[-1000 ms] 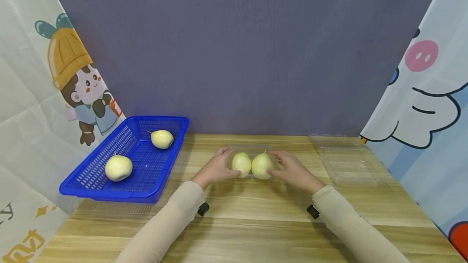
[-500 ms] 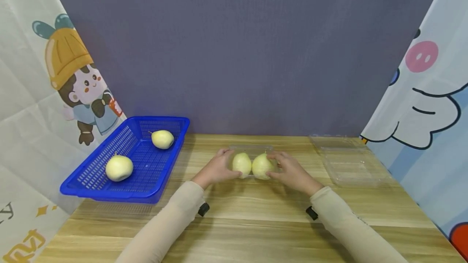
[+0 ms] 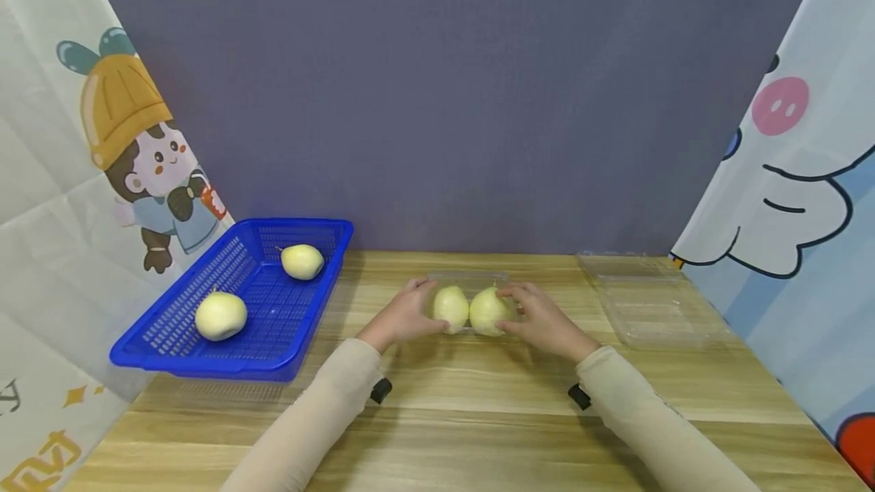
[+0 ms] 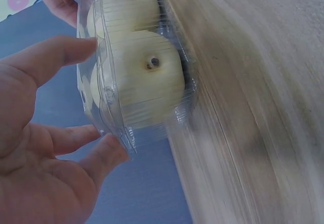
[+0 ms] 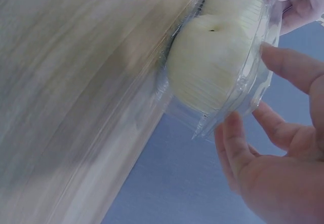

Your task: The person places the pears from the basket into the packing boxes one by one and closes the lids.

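Observation:
Two pale yellow pears [image 3: 451,310] sit side by side inside a clear plastic clamshell box [image 4: 107,84] at the middle of the table. My left hand [image 3: 408,312] grips the box's left end, thumb at the near side and fingers at the far side. On the right end, my right hand [image 3: 544,323] holds it the same way. Both wrist views show the fingertips pressed at the box's double-layered rim, with the ribbed clear wall over the pears. The base of the box is low at the wooden tabletop [image 3: 472,416].
A blue plastic basket [image 3: 311,317] stands at the left, with one pear [image 3: 221,316] near its front and another pear [image 3: 301,262] near its back. An opened clear plastic container [image 3: 656,310] lies at the right. A grey panel [image 3: 465,97] rises behind the table.
My right hand has shifted very slightly left at the box's right end. The left hand, the box and its pears stay nearly the same.

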A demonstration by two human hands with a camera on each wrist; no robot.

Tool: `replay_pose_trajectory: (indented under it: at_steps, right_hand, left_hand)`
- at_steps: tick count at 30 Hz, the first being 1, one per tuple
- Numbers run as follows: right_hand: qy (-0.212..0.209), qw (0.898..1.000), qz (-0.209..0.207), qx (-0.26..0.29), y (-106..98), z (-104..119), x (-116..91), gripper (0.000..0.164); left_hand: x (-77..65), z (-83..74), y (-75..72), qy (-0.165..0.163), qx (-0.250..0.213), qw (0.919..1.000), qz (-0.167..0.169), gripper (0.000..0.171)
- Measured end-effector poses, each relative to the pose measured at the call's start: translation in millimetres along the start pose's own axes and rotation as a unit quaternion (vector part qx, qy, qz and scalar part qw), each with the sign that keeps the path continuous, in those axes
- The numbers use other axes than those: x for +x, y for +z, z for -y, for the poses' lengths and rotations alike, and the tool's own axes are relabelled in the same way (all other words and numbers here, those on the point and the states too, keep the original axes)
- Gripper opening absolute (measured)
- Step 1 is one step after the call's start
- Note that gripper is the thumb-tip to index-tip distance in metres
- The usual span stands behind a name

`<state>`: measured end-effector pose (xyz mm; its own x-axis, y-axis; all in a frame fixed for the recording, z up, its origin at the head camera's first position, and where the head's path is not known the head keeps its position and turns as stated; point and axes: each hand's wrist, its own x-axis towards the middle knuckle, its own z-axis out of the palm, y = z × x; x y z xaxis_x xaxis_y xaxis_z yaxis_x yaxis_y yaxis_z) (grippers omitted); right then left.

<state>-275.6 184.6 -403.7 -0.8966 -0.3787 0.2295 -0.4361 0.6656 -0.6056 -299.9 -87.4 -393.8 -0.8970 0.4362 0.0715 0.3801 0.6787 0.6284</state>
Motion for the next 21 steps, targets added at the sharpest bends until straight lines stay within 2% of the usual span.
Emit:
replay_pose_trajectory:
  at_steps: [9,21]
  right_hand:
    - [0.007,1.000,0.000,-0.003,1.0,1.2,5.8,0.055]
    - [-0.004,1.000,0.007,-0.011,12.2,5.0,23.7,0.055]
  left_hand:
    - [3.4,3.3,-4.2,0.000,-0.001,1.0000,0.006,0.089]
    - [2.4,13.4,-17.1,-0.030,-0.009,0.9995,0.000,0.090]
